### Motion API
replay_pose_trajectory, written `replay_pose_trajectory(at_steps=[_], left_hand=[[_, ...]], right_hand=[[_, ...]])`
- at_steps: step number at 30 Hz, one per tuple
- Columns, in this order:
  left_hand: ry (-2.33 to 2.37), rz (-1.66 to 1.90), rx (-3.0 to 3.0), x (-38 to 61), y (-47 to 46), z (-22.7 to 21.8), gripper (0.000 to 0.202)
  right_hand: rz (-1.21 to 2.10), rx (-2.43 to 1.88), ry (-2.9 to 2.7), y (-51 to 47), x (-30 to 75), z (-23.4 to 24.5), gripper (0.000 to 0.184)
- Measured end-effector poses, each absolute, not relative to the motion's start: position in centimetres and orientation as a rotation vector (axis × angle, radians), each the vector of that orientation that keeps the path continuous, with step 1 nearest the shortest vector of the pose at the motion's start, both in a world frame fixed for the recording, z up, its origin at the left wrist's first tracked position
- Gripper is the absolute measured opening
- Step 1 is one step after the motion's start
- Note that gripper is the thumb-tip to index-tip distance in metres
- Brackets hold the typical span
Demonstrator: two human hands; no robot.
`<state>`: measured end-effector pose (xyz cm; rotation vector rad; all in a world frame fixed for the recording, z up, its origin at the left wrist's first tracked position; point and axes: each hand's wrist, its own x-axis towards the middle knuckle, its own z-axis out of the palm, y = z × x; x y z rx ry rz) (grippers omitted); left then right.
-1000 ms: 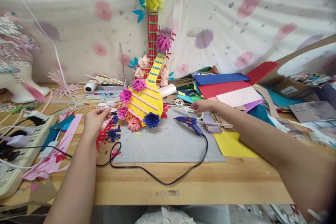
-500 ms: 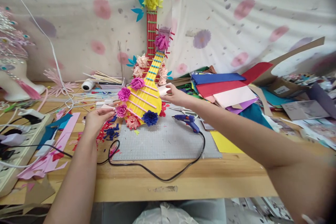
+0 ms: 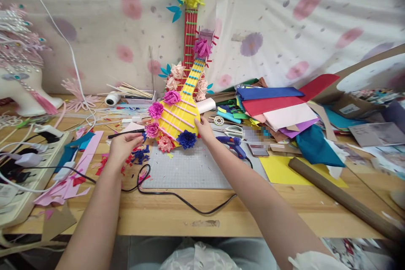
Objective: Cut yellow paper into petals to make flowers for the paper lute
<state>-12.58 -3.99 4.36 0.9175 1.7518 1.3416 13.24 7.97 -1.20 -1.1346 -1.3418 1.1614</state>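
Note:
A yellow paper guitar (image 3: 179, 117) with pink strings and paper flowers leans on a taller red guitar (image 3: 190, 38) at the back of the table. My right hand (image 3: 204, 130) grips the right edge of the yellow body, just above a blue paper flower (image 3: 186, 139). My left hand (image 3: 122, 148) is closed on a thin black stick (image 3: 125, 133) that points left, near the pink flowers (image 3: 153, 129) on the guitar's left edge. Red and blue paper scraps (image 3: 136, 157) lie under it.
A grey cutting mat (image 3: 190, 171) lies in front, with a blue glue gun (image 3: 232, 143) and its black cord (image 3: 177, 197). Colored paper sheets (image 3: 278, 107) pile up at right, beside scissors (image 3: 232, 130) and a brown tube (image 3: 343, 198). A power strip (image 3: 22, 164) sits at left.
My right hand came from the scissors area across the guitar's top edge and now grips the yellow body's right side. The left hand now shows a black stick. The view shifted slightly right.

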Motion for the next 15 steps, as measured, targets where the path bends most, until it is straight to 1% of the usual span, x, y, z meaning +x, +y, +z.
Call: replay_pose_trajectory(at_steps=[2,5,8,11,13,15], left_hand=[[1.678,1.388,0.870,-12.3,-4.1,4.3,0.020],[1.644,1.433,0.850,-12.3,-4.8,4.3,0.022],[1.788,1.460,0.873,-12.8,-5.5,4.4,0.028],[1.973,1.593,0.961,-13.7,-5.8,4.4,0.036],[1.979,1.708,1.017,-14.4,-5.9,4.3,0.033],[1.952,1.772,1.027,-15.0,-5.9,4.1,0.026]], right_hand=[[1.167,-1.149,-1.256,7.3,13.0,-1.1,0.042],[1.200,-1.050,-1.104,5.6,13.0,-0.3,0.043],[1.259,-0.880,-1.033,3.6,13.1,0.8,0.043],[1.314,-0.776,-1.001,2.3,12.7,2.1,0.046],[1.343,-0.752,-1.007,1.8,12.1,3.0,0.047],[1.353,-0.750,-1.046,1.6,11.5,3.7,0.048]])
